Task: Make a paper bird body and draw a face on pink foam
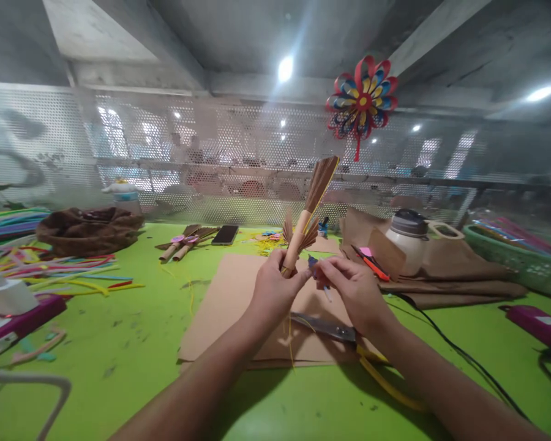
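Over brown paper (pixel 220 306) on the surface (pixel 138 367), the left hand (pixel 274 286) has its grip closed around a pleated paper craft (pixel 303 222); the right hand (pixel 356 289) pinches a small dark-blue piece (pixel 312 263) beside it.

Green table (pixel 142 349) (smudged): tan paper (pixel 224 306), phone (pixel 224 235), green basket (pixel 500 254).

A craft workshop, shown by scissors (pixel 334 327), brown paper (pixel 224 294) and coloured strips (pixel 92 284) on a green table (pixel 138 343).
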Action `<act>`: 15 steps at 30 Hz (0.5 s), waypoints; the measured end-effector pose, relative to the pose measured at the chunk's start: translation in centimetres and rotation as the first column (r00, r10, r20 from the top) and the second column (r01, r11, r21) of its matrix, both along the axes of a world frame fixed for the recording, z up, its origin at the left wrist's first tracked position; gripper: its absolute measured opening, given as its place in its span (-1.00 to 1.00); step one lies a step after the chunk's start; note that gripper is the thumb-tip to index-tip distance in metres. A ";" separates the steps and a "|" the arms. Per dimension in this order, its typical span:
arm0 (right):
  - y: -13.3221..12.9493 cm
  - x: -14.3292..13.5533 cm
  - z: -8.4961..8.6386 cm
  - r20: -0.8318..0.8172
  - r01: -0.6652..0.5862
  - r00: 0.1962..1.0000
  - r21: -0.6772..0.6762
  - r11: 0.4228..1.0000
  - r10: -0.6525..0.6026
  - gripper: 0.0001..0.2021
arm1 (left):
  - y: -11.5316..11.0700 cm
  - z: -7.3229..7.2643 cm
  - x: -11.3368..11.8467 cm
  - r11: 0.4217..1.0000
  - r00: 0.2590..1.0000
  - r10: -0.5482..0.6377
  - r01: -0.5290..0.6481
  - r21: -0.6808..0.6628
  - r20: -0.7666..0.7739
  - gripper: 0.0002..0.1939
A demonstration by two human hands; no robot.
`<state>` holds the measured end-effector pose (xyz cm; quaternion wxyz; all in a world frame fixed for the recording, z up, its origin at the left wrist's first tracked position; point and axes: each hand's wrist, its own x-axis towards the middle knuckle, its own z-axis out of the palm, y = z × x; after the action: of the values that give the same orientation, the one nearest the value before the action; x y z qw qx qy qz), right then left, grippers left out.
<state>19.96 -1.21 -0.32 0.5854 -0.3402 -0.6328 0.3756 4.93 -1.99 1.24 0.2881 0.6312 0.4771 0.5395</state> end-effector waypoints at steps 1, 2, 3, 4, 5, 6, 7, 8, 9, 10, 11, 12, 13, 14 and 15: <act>-0.1 -0.1 0.1 0.010 -0.037 0.999 -0.016 0.999 0.037 -0.74 | 0.1 -0.1 0.0 1.000 1.000 0.008 -0.008 0.002 -0.022 -0.71; -0.2 -0.1 0.2 0.024 -0.078 0.997 -0.026 0.997 0.078 -0.75 | 0.1 -0.1 0.0 1.000 0.999 0.013 -0.013 0.004 -0.043 -0.71; -0.3 -0.2 0.2 0.043 -0.114 0.992 -0.028 0.993 0.115 -0.75 | 0.1 -0.2 0.0 1.000 0.998 0.017 -0.017 0.005 -0.063 -0.71; -0.3 -0.3 0.3 0.058 -0.134 0.989 -0.023 0.991 0.135 -0.76 | 0.1 -0.2 0.1 1.000 0.996 0.024 -0.024 0.008 -0.083 -0.71; -0.4 -0.4 0.3 0.061 -0.137 0.989 -0.020 0.990 0.138 -0.79 | 0.0 -0.2 0.1 0.999 0.994 0.036 -0.035 0.013 -0.104 -0.72; -0.4 -0.5 0.2 0.049 -0.121 0.991 -0.019 0.993 0.122 -0.81 | 0.0 -0.3 0.2 0.999 0.990 0.053 -0.051 0.020 -0.127 -0.73; -0.4 -0.5 0.2 0.028 -0.093 0.995 -0.025 0.995 0.093 -0.83 | 0.0 -0.3 0.2 0.997 0.986 0.071 -0.067 0.029 -0.151 -0.75; -0.3 -0.5 0.1 0.004 -0.060 0.998 -0.035 0.998 0.060 -0.85 | -0.1 -0.4 0.2 0.996 0.981 0.086 -0.080 0.041 -0.174 -0.75; -0.2 -0.5 0.0 -0.021 -0.035 0.999 -0.047 0.998 0.034 -0.86 | -0.1 -0.4 0.3 0.995 0.976 0.094 -0.085 0.050 -0.195 -0.74; -0.2 -0.5 -0.1 -0.040 -0.021 0.999 -0.056 0.998 0.019 -0.86 | -0.1 -0.4 0.3 0.995 0.973 0.095 -0.085 0.055 -0.210 -0.73; -0.1 -0.5 -0.1 -0.050 -0.015 0.999 -0.061 0.998 0.012 -0.85 | -0.1 -0.5 0.3 0.995 0.971 0.088 -0.078 0.056 -0.221 -0.70; 0.0 -0.4 -0.1 -0.056 -0.012 0.998 -0.064 0.998 0.008 -0.85 | -0.1 -0.5 0.3 0.996 0.970 0.079 -0.069 0.054 -0.228 -0.68; 0.1 -0.4 -0.1 -0.062 -0.008 0.998 -0.067 0.998 0.004 -0.85 | -0.1 -0.5 0.3 0.997 0.970 0.068 -0.059 0.048 -0.233 -0.67; 0.1 -0.3 -0.1 -0.068 -0.005 0.998 -0.071 0.997 0.000 -0.84 | -0.1 -0.5 0.3 0.998 0.970 0.058 -0.050 0.040 -0.236 -0.67; 0.2 -0.2 -0.1 -0.074 0.001 0.997 -0.077 0.997 -0.006 -0.83 | -0.1 -0.5 0.4 0.999 0.971 0.047 -0.040 0.031 -0.236 -0.66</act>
<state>19.76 -0.99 -0.41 0.5957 -0.3494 -0.5951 0.4111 5.30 -2.12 0.71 0.2090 0.6840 0.5145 0.4730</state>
